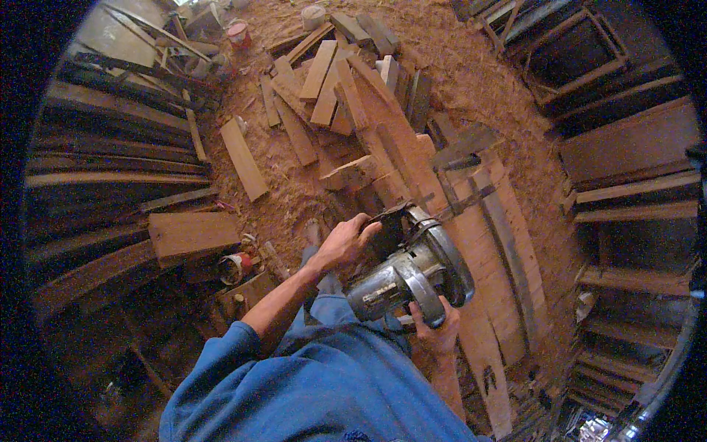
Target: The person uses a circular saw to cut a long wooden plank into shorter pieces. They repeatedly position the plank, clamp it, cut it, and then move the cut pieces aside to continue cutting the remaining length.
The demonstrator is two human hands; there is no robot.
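A worn metal circular saw (403,276) is held in front of my body, over a long wooden board (479,272). My right hand (438,330) wraps round its rear handle. Higher up and to the left, my left hand (345,243) grips the edge of the saw's dark flat plate (383,239), its thumb on top. The rounded blade guard (451,258) is on the right side of the saw. The blade itself is hidden from view. Beside the guard, a dark metal clamp-like piece (468,197) lies across the board.
A pile of short wooden blocks (320,81) lies on the sawdust-covered floor (486,66) ahead. Stacked planks (118,162) line the left, near a thick block (193,234) and a red-and-white can (236,267). Timber shelving (626,283) and frames stand on the right.
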